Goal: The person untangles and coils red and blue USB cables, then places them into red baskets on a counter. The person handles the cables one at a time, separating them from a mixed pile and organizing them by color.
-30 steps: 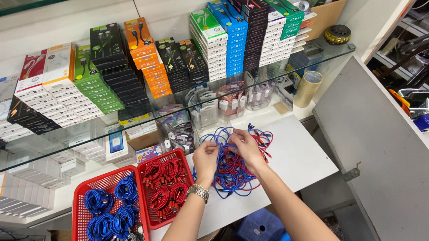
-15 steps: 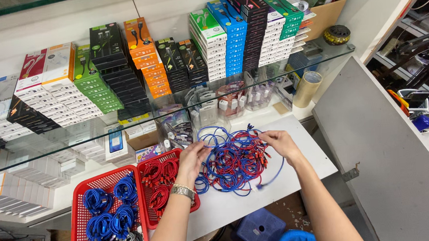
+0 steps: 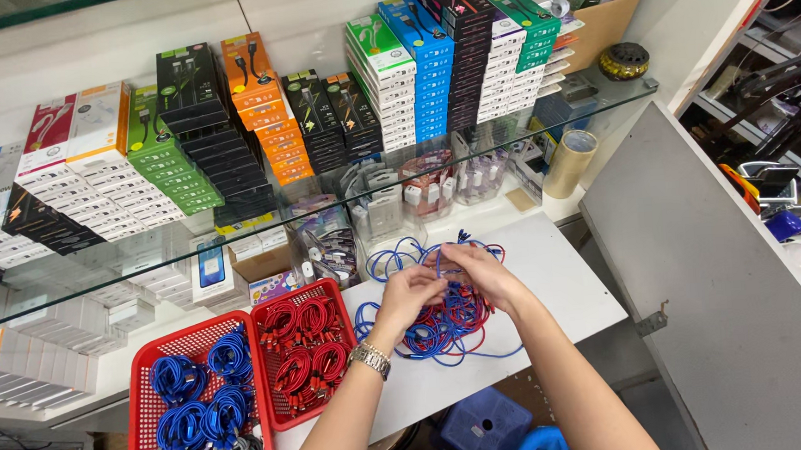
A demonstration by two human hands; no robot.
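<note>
1. Both my hands meet over the tangle of red and blue cables (image 3: 443, 315) on the white bench (image 3: 552, 271); left hand (image 3: 411, 294) and right hand (image 3: 477, 271) have fingers closed, pinching strands.
2. Done, I judge — coiled red cables fill the small red basket (image 3: 266, 372); blue, black and grey coils sit in the large red basket (image 3: 139, 426).
3. Left: the loose heap is still unsorted.

- A loose tangle of thin blue and red cables (image 3: 443, 320) lies spread on the white counter, its loops overlapping.
- The pile sits just right of the red baskets, partly covered by the 2 hands working at its upper middle.
</note>
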